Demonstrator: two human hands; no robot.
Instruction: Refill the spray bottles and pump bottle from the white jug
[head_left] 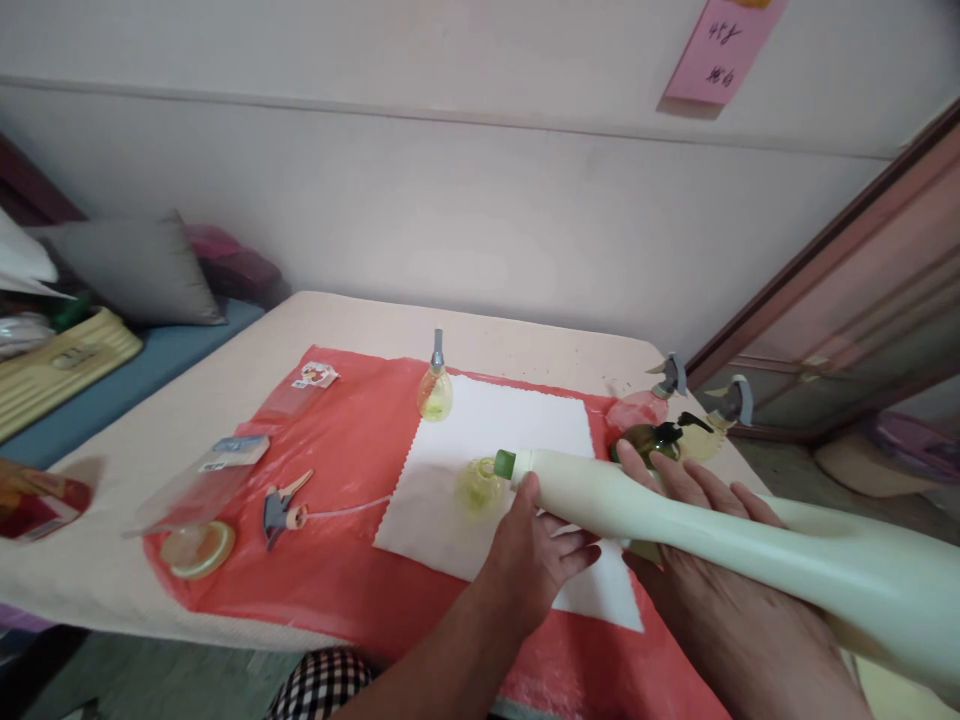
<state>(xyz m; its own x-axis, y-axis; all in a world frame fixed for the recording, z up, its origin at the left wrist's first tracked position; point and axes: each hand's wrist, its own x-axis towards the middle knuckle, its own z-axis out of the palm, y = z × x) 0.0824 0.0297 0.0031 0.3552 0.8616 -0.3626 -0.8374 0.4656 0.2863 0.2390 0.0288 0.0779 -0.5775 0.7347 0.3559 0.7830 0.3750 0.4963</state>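
A large pale green bottle lies tilted almost level in the air, its dark green spout at the mouth of a small round see-through spray bottle. Yellow-green liquid shows in that small bottle, which stands on a white cloth. My left hand grips the pale bottle's neck, thumb at its near side and fingers beneath. Farther back, my right hand is wrapped round the same bottle. To the left rests a detached grey trigger sprayer with its thin tube.
Another spray bottle stands at the cloth's back edge. At right are a pink spray bottle, a yellowish one and a dark pump bottle. Red plastic sheeting carries a round lid and clear packaging.
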